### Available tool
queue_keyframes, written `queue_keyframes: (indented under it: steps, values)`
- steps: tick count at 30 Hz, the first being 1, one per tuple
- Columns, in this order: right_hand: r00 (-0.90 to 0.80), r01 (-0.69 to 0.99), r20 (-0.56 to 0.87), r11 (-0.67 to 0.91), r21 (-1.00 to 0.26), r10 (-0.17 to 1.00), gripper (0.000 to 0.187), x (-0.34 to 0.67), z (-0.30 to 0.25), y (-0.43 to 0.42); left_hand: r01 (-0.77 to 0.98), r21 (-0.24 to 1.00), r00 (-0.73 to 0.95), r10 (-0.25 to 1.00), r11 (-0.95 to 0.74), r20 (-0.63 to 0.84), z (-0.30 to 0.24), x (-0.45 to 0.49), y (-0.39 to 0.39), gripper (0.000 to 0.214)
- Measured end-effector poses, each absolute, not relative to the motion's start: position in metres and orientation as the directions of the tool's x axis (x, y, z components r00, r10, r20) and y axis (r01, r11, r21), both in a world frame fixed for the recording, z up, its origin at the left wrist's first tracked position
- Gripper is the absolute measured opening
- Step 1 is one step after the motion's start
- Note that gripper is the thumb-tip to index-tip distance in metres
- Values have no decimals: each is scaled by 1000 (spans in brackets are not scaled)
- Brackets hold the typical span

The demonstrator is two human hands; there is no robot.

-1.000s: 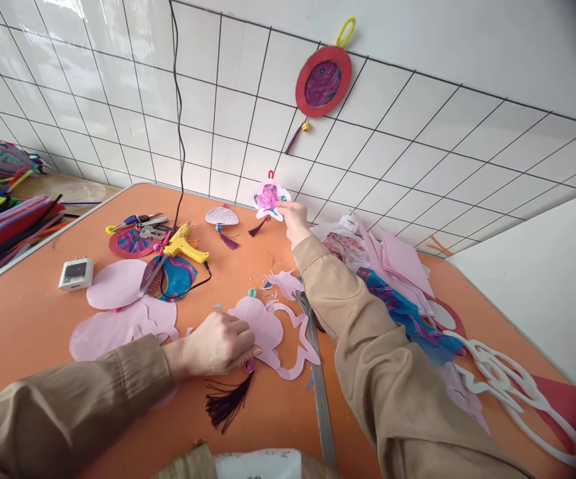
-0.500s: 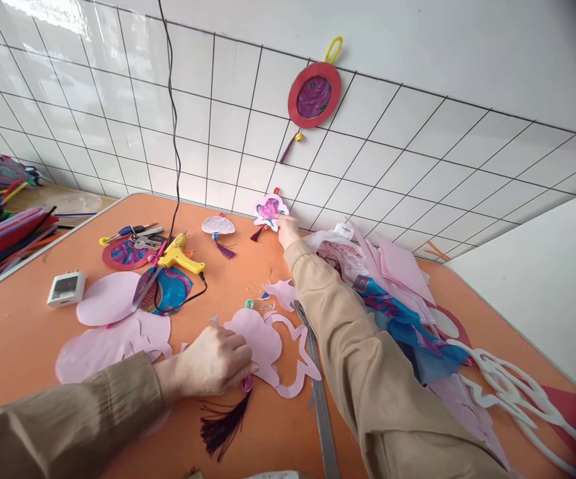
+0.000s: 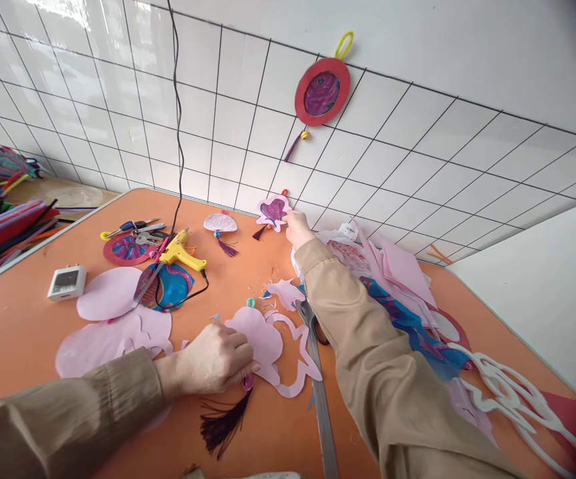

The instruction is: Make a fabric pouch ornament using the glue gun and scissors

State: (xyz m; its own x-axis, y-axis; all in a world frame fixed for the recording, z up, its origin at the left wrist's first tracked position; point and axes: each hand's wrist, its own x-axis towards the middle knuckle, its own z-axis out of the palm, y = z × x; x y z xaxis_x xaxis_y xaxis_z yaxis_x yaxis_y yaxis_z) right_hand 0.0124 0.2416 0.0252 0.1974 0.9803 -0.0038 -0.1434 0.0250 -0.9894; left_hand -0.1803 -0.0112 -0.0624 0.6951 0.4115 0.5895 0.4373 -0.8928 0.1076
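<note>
My left hand [image 3: 215, 359] has its fingers curled closed over the lower left edge of a pink cloud-shaped felt ornament [image 3: 255, 336]. A teal ring tops this ornament, and a dark purple tassel [image 3: 228, 422] hangs from a magenta bead beside my thumb. At the far edge of the table, my right hand [image 3: 298, 228] pinches the right edge of a pink star-shaped ornament [image 3: 273, 210], which leans against the tiled wall. Patterned purple fabric fills its middle, with a red loop above and a small tassel below. My fingertips there are partly hidden.
A yellow glue gun [image 3: 181, 253] lies at left near keys [image 3: 148, 238], a white charger [image 3: 67, 283] and pink felt pieces [image 3: 108, 293]. Scissors [image 3: 312, 319] and a metal ruler [image 3: 324, 412] lie beneath my right arm. A round red ornament [image 3: 322, 92] hangs on the wall.
My right hand has shifted from the face of the star-shaped ornament to its right edge, and the ornament's face has tilted slightly. My left hand stays in place. The view has shifted a little.
</note>
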Motion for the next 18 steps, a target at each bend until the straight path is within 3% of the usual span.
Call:
queue_keyframes:
  steps: [7,9,12,13,15,18]
  values:
    - [-47,-100,15,11,-995,999,29,10,39,96,430,82,715,394,-899,578,-65,-182,-9,40]
    - [-279,-14,-47,-53,-999,959,22,19,31,39,424,68,724,383,-903,574,-67,-182,-7,39]
    - [-581,131,-172,-117,-984,795,30,32,8,-30,417,53,709,361,-907,605,-68,-182,-6,39]
    - [-601,180,-160,-63,-982,783,36,35,-1,-46,418,49,699,356,-907,621,-68,-182,-5,41]
    - [-622,257,13,220,-941,783,40,36,-20,-68,427,37,684,350,-903,640,-68,-182,-5,44]
    - [-666,336,225,555,-761,711,39,30,-48,-78,440,4,695,343,-898,631,-67,-182,-5,45]
